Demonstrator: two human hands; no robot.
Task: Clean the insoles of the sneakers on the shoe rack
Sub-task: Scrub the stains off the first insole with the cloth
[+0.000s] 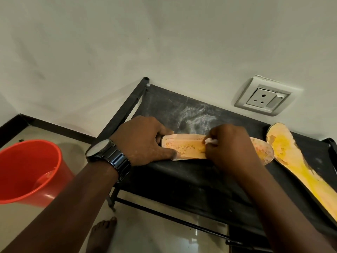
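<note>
Wristwatch (108, 154) on the left forearm sits closest. Left hand (144, 139) grips the insole (189, 150) by its heel, fingers (168, 153) curled over both edges. Right hand (232, 148) pinches a small white lump (211, 141) against its middle. Insole lies flat on the shoe rack (182, 181), bare shelf in front. Second insole (290, 157) lies near the right edge; red bucket (27, 167) stands left.
</note>
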